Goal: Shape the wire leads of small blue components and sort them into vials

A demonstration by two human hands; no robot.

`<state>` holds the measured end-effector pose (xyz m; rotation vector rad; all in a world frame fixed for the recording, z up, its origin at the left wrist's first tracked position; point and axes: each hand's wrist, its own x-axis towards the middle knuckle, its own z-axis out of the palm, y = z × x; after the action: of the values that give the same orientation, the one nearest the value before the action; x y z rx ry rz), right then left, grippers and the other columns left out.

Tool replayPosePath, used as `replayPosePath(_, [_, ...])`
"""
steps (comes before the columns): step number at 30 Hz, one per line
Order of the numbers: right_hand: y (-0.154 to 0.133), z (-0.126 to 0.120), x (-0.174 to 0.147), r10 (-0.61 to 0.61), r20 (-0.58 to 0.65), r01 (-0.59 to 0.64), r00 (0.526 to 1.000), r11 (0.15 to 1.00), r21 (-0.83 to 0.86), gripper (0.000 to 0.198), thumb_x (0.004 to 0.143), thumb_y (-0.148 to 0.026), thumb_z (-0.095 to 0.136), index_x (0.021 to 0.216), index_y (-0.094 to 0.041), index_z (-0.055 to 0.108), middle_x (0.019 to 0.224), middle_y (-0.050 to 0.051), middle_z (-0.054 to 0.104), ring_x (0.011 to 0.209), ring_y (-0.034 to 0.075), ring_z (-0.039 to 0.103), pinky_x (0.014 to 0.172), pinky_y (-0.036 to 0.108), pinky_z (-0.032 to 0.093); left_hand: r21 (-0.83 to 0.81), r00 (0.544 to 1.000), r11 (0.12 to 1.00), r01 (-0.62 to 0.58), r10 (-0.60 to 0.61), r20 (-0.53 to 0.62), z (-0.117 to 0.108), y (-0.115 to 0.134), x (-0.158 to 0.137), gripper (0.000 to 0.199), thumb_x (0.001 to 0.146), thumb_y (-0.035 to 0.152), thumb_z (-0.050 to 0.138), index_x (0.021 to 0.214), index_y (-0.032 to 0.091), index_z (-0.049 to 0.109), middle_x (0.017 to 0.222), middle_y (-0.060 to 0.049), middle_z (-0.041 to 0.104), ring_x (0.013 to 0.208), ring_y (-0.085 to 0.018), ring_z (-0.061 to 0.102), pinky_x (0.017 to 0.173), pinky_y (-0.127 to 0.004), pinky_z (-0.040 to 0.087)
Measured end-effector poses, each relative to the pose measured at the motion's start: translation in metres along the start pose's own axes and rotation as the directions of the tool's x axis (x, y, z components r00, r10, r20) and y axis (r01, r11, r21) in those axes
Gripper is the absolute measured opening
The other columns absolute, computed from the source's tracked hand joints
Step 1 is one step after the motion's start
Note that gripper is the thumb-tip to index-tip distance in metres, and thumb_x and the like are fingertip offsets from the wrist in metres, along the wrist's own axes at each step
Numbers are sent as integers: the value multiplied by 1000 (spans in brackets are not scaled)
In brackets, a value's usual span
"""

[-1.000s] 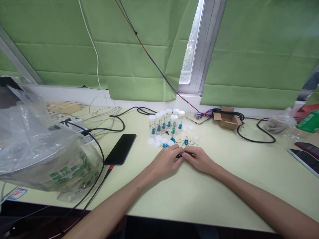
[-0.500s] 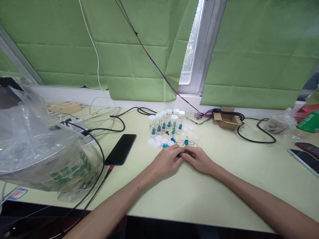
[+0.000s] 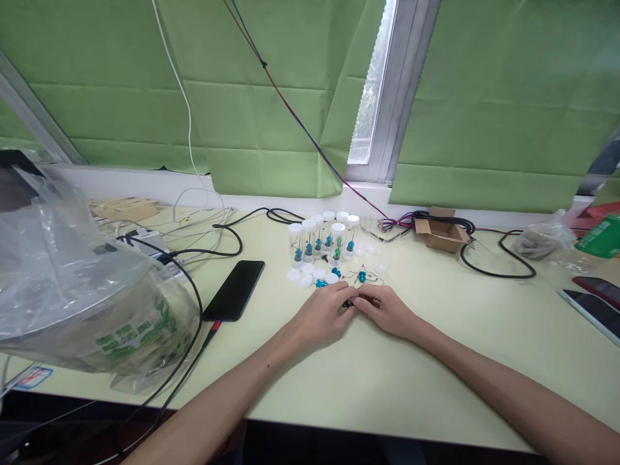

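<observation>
My left hand (image 3: 328, 311) and my right hand (image 3: 386, 310) meet over the table, fingertips together. Both are closed around a small dark piece (image 3: 347, 303), mostly hidden by the fingers, so its kind does not show. Just beyond the hands lie small blue parts (image 3: 336, 272), another blue part (image 3: 361, 276) among thin wire-like pieces, and several white round caps (image 3: 306, 280). Behind these stand several clear tubes with white lids (image 3: 296, 245), holding blue pieces on thin stems. One tube (image 3: 338, 245) has a green piece inside.
A black phone (image 3: 234, 290) with a cable plugged in lies left of my hands. A large bagged tub (image 3: 135, 329) fills the left side. An open cardboard box (image 3: 443, 236), black cables (image 3: 504, 274) and two more phones (image 3: 593, 310) are to the right.
</observation>
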<state>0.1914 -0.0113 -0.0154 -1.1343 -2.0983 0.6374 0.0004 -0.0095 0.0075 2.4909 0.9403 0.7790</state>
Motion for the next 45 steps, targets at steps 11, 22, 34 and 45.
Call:
replayPosePath(11, [0,0,-1,-11,19,11,1000,1000,8,21,96,-25,48,88,-19,67,80,2,66,70,16,55,63,28,41,14,1000,999,-28,28,5,1,-1,0,14,89,14,50,92,20,62,88,-1,61,76,-14,56,62,-25,37])
replayPosePath(22, [0,0,0,-17,17,17,1000,1000,18,20,96,-25,49,89,-19,67,81,2,67,70,16,56,64,28,42,5,999,1000,-30,30,12,0,-1,0,14,89,14,50,92,20,63,90,-2,62,76,-14,57,63,-25,38])
replayPosePath(34, [-1,0,-1,-17,17,17,1000,1000,3,20,96,-24,49,92,-20,68,82,2,67,71,16,57,64,28,43,13,1000,999,-30,30,6,0,0,0,15,90,14,50,93,20,63,89,-1,62,75,-14,57,63,-25,39])
replayPosePath(45, [0,0,-1,-28,10,28,1000,1000,4,23,97,-29,48,92,-20,68,81,3,68,70,16,57,64,28,45,15,1000,1000,-22,22,4,0,1,0,15,89,13,51,92,20,64,89,-2,63,76,-14,58,64,-26,40])
